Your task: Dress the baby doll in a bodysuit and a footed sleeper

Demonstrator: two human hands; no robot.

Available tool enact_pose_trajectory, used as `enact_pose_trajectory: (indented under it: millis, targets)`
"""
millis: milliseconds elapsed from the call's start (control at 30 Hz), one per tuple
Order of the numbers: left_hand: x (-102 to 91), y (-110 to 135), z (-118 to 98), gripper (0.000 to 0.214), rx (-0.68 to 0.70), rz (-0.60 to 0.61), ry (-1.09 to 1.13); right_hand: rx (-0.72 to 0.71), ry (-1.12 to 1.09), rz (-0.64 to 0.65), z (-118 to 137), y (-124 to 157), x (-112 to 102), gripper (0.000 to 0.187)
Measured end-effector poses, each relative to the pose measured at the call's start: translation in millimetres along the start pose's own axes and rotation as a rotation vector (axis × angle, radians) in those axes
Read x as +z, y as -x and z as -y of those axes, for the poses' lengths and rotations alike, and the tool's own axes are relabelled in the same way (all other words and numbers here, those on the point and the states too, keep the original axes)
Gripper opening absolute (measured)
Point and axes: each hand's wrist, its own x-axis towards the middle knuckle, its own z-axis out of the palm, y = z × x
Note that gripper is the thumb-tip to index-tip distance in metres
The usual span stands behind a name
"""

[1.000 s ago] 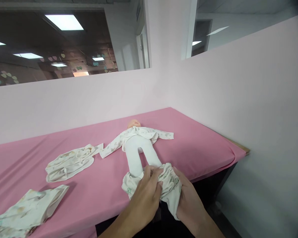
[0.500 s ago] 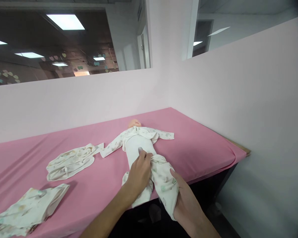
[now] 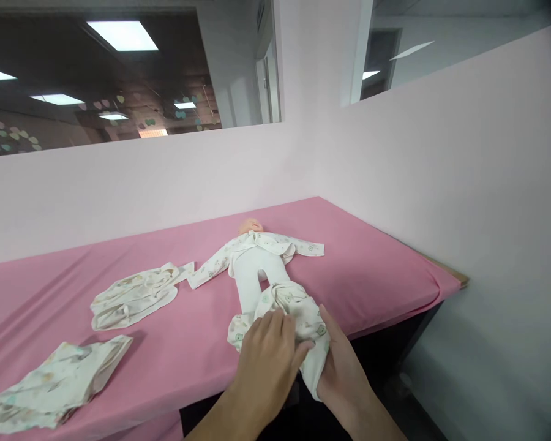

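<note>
A baby doll (image 3: 260, 262) lies on its back, its legs toward me, in a printed long-sleeved top (image 3: 275, 243) over a plain white layer. Printed baby pants (image 3: 298, 300) are bunched about its lower legs, the right-hand pant leg hanging over the table's edge. My left hand (image 3: 269, 358) is closed on the pants between the legs, fingertips curled into the fabric and thumb pointing right. My right hand (image 3: 342, 367) wraps the right-hand pant leg from the outer side, its fingers partly hidden beneath the cloth. The doll's feet are out of sight.
The table has a pink cover (image 3: 371, 269). On the left lie a printed white garment (image 3: 135, 297) and, nearer me, a folded printed cloth (image 3: 57, 386). Pale walls (image 3: 165, 190) with windows rise behind and at the right. Dark space shows under the front edge.
My left hand has moved from near the doll's upper thighs down toward me. The pants now sit lower, with more white leg showing. My right hand keeps its hold on the pant leg.
</note>
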Motion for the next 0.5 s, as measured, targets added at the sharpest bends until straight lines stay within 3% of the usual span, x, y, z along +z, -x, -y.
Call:
enact_pose_trajectory:
  millis: [100,200,300,500]
  targets:
    - [10.4,-4.4,7.1,0.019,-0.034,0.019,-0.080,0.005,-0.020,0.024,-0.6,-2.6,-1.9,0.047]
    - [15.6,-7.3,11.2,0.015,0.104,0.055,-0.108,0.005,-0.025,0.002,0.3,-2.5,-0.7,0.044]
    - [12.0,-7.8,13.9,0.019,0.209,0.080,-0.081,-0.014,0.003,0.002,1.4,-1.4,0.9,0.043]
    - [-0.5,-13.3,24.3,0.023,0.214,0.209,0.070,-0.066,0.061,0.028,0.2,-4.3,-1.8,0.043]
